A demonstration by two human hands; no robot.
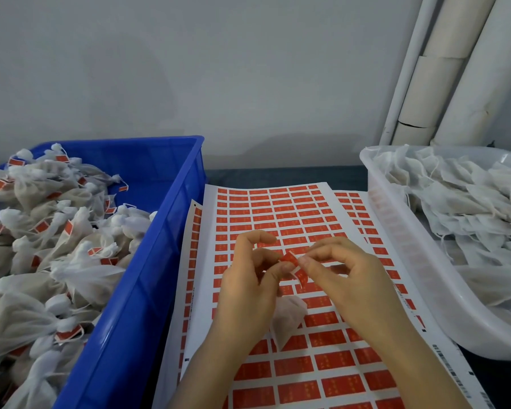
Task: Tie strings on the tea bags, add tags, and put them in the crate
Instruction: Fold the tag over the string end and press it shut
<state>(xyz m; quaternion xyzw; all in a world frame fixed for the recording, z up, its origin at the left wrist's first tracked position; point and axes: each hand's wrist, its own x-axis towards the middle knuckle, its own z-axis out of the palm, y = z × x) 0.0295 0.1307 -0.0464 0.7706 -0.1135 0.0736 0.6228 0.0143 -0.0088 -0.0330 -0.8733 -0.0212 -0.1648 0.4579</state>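
Dark counter (278,175): label sheets (278,208) lie between blue crate (148,261), left edge, and white tub (401,246), right edge. Left hand (245,293) and right hand (348,278) pinch one red tag (292,262) above a tea bag (286,317).

Two hands (245,293) (354,284), one crate (148,261), one tub (401,246)

sticker sheets (295,219) lie between a crate (148,261) of tagged tea bags (42,231) at left and a tub (425,276) of untagged bags (460,208) at right.
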